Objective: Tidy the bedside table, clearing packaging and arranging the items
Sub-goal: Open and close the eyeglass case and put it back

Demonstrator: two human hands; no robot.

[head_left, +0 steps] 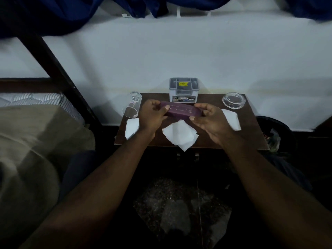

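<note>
Head view: both hands hold a purple case [180, 110] above the middle of the table [251, 133]. The left hand [152, 116] grips its left end, thumb on top; the right hand [209, 119] pinches its right end between thumb and fingers. A tissue [179, 134] lies under the case at the near edge, another [132, 128] at near left, a third [231, 119] at right. A glass [132, 104] lies tipped at far left, a grey organizer [183, 89] stands at far centre, an ashtray [233, 101] at far right.
</note>
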